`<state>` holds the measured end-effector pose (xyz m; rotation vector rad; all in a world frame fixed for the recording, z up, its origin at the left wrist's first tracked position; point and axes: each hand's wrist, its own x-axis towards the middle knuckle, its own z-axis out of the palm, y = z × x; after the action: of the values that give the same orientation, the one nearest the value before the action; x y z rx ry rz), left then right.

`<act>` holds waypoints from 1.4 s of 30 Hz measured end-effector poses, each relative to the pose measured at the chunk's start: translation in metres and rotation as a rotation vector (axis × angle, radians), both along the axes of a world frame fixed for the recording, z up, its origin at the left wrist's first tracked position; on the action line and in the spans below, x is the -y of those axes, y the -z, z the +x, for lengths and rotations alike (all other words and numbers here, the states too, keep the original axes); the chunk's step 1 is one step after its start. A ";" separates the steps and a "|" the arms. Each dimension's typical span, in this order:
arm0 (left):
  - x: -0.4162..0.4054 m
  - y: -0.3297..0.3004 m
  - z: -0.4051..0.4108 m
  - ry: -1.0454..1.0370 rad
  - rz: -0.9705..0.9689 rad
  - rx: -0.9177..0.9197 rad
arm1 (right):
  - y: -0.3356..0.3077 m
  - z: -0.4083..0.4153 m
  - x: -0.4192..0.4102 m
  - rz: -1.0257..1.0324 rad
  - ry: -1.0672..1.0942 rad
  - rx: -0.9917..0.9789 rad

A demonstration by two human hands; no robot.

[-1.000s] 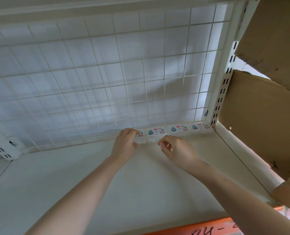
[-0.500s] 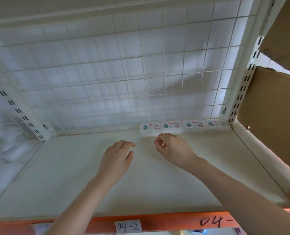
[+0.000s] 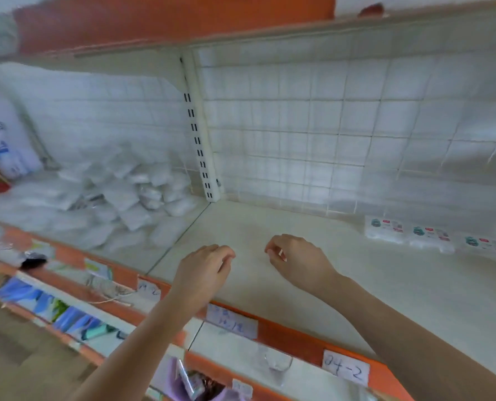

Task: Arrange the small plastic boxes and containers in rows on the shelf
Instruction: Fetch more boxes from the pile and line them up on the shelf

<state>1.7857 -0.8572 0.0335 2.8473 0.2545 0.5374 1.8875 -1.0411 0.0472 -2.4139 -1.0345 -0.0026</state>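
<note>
Now, head view: our left hand point(image 3: 203, 267) and right hand point(image 3: 296, 260) hover over the shelf point(image 3: 385, 290), fingers loosely curled, grasping nothing | small plastic boxes point(image 3: 438, 237) sit in a row at the back right, against the wire grid point(image 3: 328, 125) | blurred clear packets point(image 3: 131, 192) lie heaped in the left bay.

Both bare forearms reach forward side by side, backs of the hands up. The left hand point(image 3: 203, 267) hangs with fingers loosely curled, holding nothing. The right hand point(image 3: 297, 260) also has curled fingers, thumb near the fingertips; whether it pinches something is unclear
</note>
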 end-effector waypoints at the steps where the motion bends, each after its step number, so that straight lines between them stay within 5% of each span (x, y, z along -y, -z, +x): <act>1: -0.013 -0.001 -0.008 -0.027 -0.020 -0.008 | 0.000 -0.006 -0.018 0.000 -0.025 -0.003; 14: -0.178 -0.015 -0.061 -0.204 -0.159 0.022 | 0.004 -0.059 -0.215 -0.078 -0.168 0.028; 29: -0.240 -0.016 0.009 -0.120 0.130 -0.200 | 0.019 -0.044 -0.303 -0.307 0.143 0.080; 36: -0.260 -0.027 0.031 0.121 0.485 -0.255 | 0.020 -0.039 -0.310 -0.245 0.209 0.044; 42: -0.270 -0.020 0.041 0.182 0.423 -0.319 | 0.024 -0.036 -0.312 -0.219 0.290 -0.069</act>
<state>1.8269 -0.5873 0.0535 3.3159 -0.0790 0.1032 1.8511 -0.7287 0.0231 -2.7217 -0.6766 0.0977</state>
